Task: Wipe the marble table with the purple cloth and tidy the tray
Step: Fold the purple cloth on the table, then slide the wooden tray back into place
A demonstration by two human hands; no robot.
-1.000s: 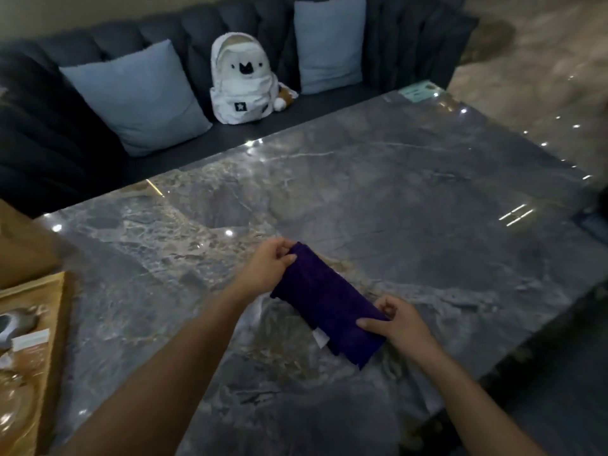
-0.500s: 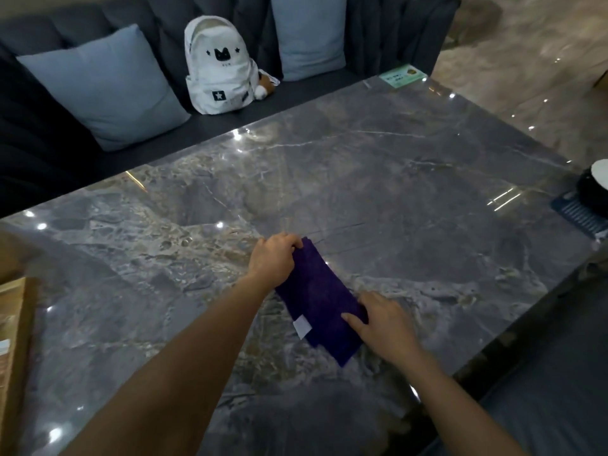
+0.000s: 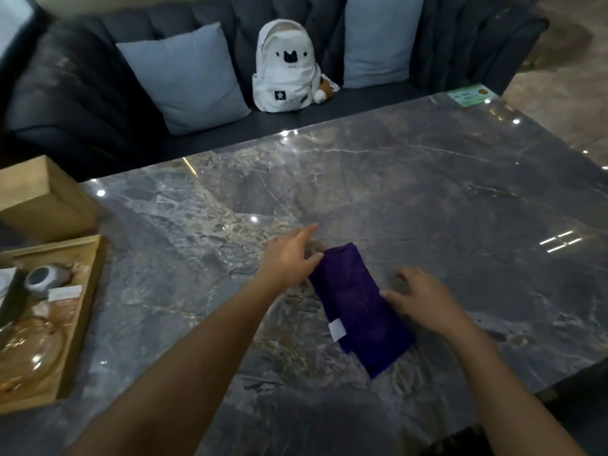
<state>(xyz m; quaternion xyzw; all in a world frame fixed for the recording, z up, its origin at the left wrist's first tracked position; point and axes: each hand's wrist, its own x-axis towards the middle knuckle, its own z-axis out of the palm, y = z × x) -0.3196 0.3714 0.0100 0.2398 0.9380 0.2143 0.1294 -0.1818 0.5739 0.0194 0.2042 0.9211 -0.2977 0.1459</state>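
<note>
In the head view the purple cloth [image 3: 358, 307] lies folded flat on the marble surface [image 3: 427, 199], the left hand [image 3: 289, 258] spread with fingertips touching its far end and the right hand [image 3: 424, 301] spread with its fingers resting along the cloth's right edge. Neither hand grips the cloth, so a wipe begun like this may let the folds slide open and bunch. The wooden tray [image 3: 82, 311] at the left edge holds glassware that a wide leftward sweep could knock.

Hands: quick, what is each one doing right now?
Left hand: open, fingers spread, touching the far end of the purple cloth.
Right hand: open, resting flat on the cloth's right edge.
</note>
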